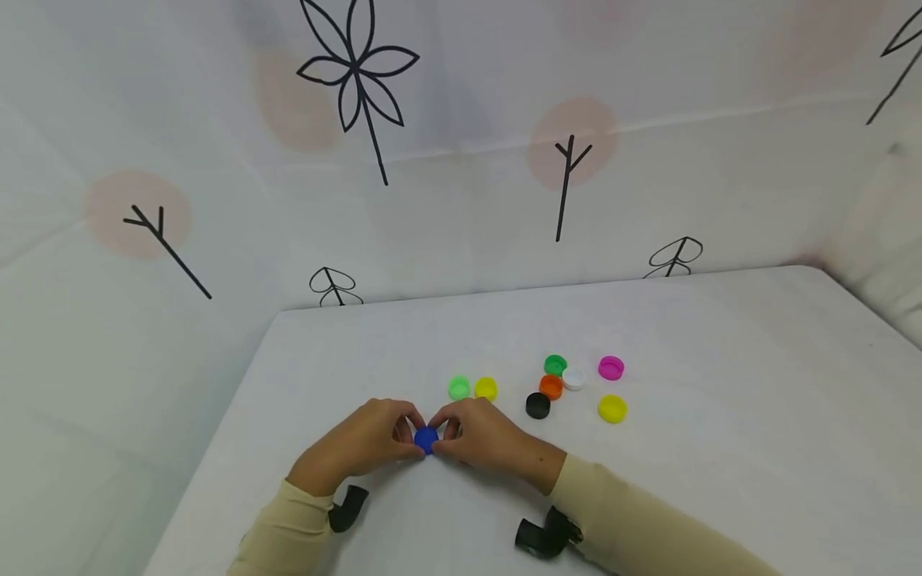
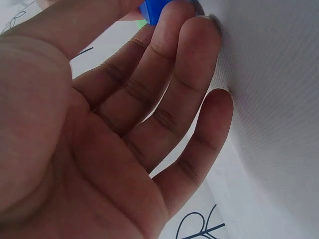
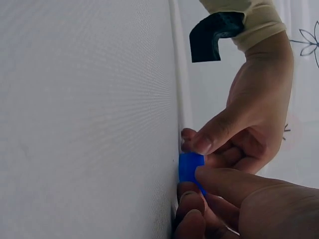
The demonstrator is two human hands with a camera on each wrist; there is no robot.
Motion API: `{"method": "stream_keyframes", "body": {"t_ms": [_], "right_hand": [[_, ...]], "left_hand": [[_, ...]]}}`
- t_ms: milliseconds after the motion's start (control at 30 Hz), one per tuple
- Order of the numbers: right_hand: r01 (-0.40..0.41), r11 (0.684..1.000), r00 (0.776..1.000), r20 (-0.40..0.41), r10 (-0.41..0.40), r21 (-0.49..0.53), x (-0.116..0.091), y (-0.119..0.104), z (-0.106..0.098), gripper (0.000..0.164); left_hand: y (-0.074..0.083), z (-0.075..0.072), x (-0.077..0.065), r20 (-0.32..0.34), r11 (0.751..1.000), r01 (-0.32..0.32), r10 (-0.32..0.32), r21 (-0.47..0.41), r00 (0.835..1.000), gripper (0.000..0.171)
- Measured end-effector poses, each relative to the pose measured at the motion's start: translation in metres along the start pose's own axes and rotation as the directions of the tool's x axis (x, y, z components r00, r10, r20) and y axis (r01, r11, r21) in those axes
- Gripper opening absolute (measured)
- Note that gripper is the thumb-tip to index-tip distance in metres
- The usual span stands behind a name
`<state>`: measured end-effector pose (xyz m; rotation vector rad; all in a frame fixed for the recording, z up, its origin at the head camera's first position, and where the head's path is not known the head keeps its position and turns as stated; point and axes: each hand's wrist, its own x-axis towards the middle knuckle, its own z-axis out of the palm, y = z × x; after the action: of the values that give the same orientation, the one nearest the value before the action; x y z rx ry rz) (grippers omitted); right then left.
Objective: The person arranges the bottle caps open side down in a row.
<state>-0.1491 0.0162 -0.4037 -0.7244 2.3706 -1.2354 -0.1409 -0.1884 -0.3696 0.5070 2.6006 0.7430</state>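
A blue bottle cap (image 1: pixel 426 440) is between the two hands near the middle of the white table. My left hand (image 1: pixel 358 445) pinches its left side with thumb and fingers. From the right, my right hand (image 1: pixel 490 442) grips the same cap between thumb and fingertips. In the right wrist view the blue cap (image 3: pixel 189 167) is right at the tabletop, with both thumbs on its near side. Only part of the blue cap (image 2: pixel 155 10) shows at the top of the left wrist view, the rest covered by fingers.
Beyond the hands lie a light green cap (image 1: pixel 458 388) and a yellow cap (image 1: pixel 486 388). Farther right are green (image 1: pixel 555 365), white (image 1: pixel 573 378), orange (image 1: pixel 551 387) and black caps (image 1: pixel 538 406) close together. A magenta cap (image 1: pixel 611 368) and another yellow cap (image 1: pixel 612 409) lie beside them.
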Motion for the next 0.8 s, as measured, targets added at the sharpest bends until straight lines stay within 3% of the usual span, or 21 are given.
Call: {"method": "stream_keyframes", "body": {"t_ms": [567, 800], "right_hand": [[-0.030, 0.999, 1.000, -0.005, 0.029, -0.015, 0.0000, 0.0047, 0.0073, 0.029], [-0.038, 0.999, 0.999, 0.022, 0.037, 0.030, -0.0018, 0.0030, -0.0014, 0.036]], "left_hand": [[-0.0048, 0.0048, -0.0014, 0.022, 0.999, 0.012, -0.011, -0.040, 1.000, 0.027], [-0.0045, 0.0020, -0.0010, 0.017, 0.999, -0.021, 0.022, -0.033, 1.000, 0.036]]}}
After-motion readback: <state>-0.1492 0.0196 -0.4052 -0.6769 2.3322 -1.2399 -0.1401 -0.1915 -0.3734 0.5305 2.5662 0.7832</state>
